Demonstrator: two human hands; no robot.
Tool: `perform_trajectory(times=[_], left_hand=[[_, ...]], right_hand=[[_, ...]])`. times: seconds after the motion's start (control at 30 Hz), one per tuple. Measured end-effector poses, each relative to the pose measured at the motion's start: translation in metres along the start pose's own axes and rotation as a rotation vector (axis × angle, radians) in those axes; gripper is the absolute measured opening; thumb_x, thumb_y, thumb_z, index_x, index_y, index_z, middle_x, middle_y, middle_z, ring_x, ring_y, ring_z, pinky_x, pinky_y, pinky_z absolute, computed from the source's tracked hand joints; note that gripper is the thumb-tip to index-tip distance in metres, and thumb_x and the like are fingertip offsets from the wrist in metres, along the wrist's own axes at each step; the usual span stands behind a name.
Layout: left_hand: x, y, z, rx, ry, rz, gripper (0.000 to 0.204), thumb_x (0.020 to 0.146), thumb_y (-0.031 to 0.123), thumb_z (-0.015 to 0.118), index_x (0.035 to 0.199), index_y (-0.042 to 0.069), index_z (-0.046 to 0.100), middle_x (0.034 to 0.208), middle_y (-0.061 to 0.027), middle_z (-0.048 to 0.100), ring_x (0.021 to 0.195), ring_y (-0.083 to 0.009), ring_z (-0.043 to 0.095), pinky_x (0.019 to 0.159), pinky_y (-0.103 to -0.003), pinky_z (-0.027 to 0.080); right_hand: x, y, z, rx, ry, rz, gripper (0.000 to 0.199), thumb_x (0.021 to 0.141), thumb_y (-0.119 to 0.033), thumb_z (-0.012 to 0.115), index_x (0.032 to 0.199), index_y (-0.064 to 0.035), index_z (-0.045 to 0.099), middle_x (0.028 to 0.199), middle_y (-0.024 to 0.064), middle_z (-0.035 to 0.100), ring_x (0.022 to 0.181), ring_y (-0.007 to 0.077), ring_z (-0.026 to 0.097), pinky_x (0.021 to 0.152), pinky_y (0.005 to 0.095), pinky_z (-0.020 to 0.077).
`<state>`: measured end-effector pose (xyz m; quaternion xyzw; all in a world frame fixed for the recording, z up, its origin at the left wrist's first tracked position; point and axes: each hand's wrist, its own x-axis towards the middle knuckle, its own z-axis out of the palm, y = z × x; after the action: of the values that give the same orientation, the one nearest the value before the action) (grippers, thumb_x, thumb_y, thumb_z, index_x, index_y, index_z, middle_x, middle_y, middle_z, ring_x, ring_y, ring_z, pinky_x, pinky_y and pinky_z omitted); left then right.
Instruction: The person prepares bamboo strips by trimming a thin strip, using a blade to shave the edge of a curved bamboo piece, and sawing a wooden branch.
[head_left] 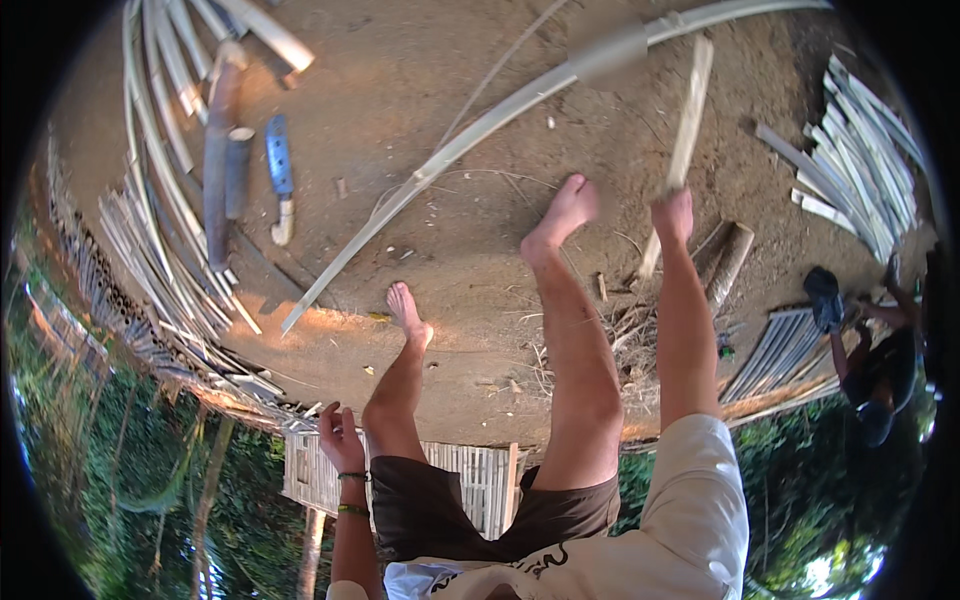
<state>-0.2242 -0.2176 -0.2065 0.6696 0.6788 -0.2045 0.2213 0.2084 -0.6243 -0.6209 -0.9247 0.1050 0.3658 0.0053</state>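
The right hand [673,214] partly hides the stick [690,115], a blur the long strip [425,174].

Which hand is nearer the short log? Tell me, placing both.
Right. In the picture, the right hand, gripping a wooden stick, is just left of the short log; the left hand is far off, lower left.
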Motion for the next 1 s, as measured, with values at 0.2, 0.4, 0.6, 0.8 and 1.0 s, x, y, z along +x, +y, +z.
perform_trajectory(times=[0.2,0.4,0.6,0.8,1.0], left_hand=[[0.004,-0.048,-0.03,-0.23,0.032,0.146,0.028,0.092,0.016,0.067,0.116,0.002,0.063,0.09,-0.0026,0.06,0.083,-0.0104,0.056,0.073,-0.027,0.048],[0.052,-0.115,-0.058,-0.553,0.064,0.255,0.03,0.091,0.016,0.069,0.116,0.001,0.063,0.091,-0.0032,0.061,0.087,-0.0122,0.057,0.08,-0.028,0.048],[0.199,-0.228,-0.065,-0.883,-0.184,0.118,0.021,0.092,0.017,0.066,0.107,0.002,0.064,0.085,-0.0025,0.062,0.079,-0.0124,0.059,0.07,-0.027,0.048],[0.352,-0.398,0.026,-1.205,-0.326,-0.617,0.065,0.092,0.05,0.062,0.132,0.0,0.052,0.107,-0.0105,0.068,0.093,-0.0186,0.065,0.082,-0.03,0.052],[0.444,-0.476,0.115,-1.553,-0.127,-0.937,0.087,0.089,0.066,0.055,0.141,-0.002,0.04,0.116,-0.0136,0.065,0.106,-0.023,0.062,0.092,-0.038,0.05]], right_hand=[[-0.183,0.092,0.037,-0.203,-0.071,0.004,0.053,0.077,-0.02,0.067,0.123,0.0026,0.056,0.125,0.0289,0.055,0.118,0.0428,0.056,0.099,0.044,0.0486],[-0.293,-0.113,0.03,-0.343,-0.046,-0.186,0.029,0.086,-0.025,0.053,0.099,-0.0121,0.075,0.101,0.0251,0.07,0.096,0.0409,0.068,0.087,0.0485,0.0542],[-0.335,-0.323,0.178,-0.11,-0.106,-0.62,0.036,0.085,-0.025,0.056,0.117,-0.0166,0.068,0.109,0.0178,0.07,0.105,0.038,0.066,0.092,0.0457,0.0516],[-0.438,-0.57,0.312,0.032,-0.384,-0.606,0.071,0.082,-0.065,0.06,0.106,0.0003,0.071,0.1,0.0187,0.072,0.101,0.0305,0.069,0.091,0.0411,0.0506],[-0.415,-0.642,0.442,-0.11,-0.033,-0.425,0.078,0.079,-0.061,0.059,0.113,0.0096,0.06,0.116,0.0221,0.062,0.108,0.0312,0.061,0.095,0.0404,0.0478]])
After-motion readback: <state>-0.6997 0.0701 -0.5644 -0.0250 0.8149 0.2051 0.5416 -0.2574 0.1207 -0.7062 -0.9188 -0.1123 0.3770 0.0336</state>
